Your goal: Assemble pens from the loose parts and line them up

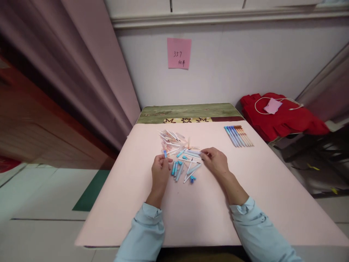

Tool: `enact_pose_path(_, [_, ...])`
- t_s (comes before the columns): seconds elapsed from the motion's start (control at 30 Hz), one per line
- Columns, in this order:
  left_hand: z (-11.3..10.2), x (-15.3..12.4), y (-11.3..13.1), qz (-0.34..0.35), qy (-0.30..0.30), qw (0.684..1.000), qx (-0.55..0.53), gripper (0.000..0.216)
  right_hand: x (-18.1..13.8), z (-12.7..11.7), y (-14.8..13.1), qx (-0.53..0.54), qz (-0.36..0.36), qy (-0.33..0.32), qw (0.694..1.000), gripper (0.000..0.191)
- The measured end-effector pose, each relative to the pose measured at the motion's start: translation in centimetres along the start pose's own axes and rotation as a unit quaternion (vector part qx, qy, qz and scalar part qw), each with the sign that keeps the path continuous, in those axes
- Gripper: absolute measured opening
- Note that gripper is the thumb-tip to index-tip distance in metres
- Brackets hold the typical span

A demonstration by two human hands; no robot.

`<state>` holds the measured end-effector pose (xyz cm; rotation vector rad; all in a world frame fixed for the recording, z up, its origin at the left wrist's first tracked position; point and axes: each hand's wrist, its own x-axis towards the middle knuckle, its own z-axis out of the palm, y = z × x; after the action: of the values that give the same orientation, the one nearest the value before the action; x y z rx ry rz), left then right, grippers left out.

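Note:
My left hand (160, 168) is closed around a blue pen barrel (165, 153), whose upper end sticks up from the fingers. At the right side of a loose heap of pen parts, my right hand (215, 160) pinches the end of a pale blue pen barrel (194, 153). Between the hands lie white ink refills (188, 160), short blue barrel pieces (174, 169) and a translucent blue barrel (193, 169). A small bright blue cap (192, 179) sits nearest me. Clear and orange-tinted parts (166, 140) are piled farther back.
A neat row of whole blue and brown pens (238, 136) lies at the back right of the pink-covered table (131, 203). Behind that stands a stool with a red cloth (289, 122) and a white cable. A pink note (179, 54) is on the wall.

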<state>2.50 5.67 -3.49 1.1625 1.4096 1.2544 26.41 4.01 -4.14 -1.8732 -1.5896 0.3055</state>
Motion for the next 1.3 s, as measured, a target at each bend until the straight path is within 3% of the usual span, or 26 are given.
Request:
enact_pose_path(0.17, [0.0,0.1,-0.3,-0.002,0.003,1.0,-0.002,0.017,0.0,0.6,0.3,-0.062,-0.013,-0.024,0.998,0.017])
enact_pose_path(0.5, [0.2,0.2,-0.4,-0.005,-0.01,0.999,-0.046,0.023,0.0,0.3,0.0,-0.047,-0.013,-0.014,0.999,0.016])
enact_pose_path(0.7, [0.4,-0.2,0.5,-0.02,-0.052,0.986,-0.16,0.032,-0.4,0.2,-1.1,0.139,0.01,0.019,0.99,0.015])
enact_pose_path(0.83, [0.6,-0.4,0.6,-0.04,-0.082,0.975,-0.203,0.032,-0.8,0.5,-2.1,0.311,0.023,-0.025,0.95,0.022])
enact_pose_path(0.93, [0.8,-0.7,0.6,-0.039,-0.106,0.973,-0.203,0.029,-1.0,0.5,-2.5,0.353,0.029,-0.05,0.934,0.026])
enact_pose_path(1.07, [0.4,-0.7,0.7,-0.027,-0.113,0.979,-0.17,0.029,-0.7,0.0,-1.6,0.322,0.04,-0.025,0.946,0.029])
enact_pose_path(1.2, [-0.9,0.1,0.4,0.053,-0.003,0.998,-0.019,0.023,0.0,-0.5,0.0,0.289,0.073,0.025,0.954,0.033])
enact_pose_path(1.3, [-1.8,0.7,0.1,0.075,0.036,0.99,0.115,0.017,0.3,-0.7,0.7,0.31,0.095,0.043,0.945,0.033])
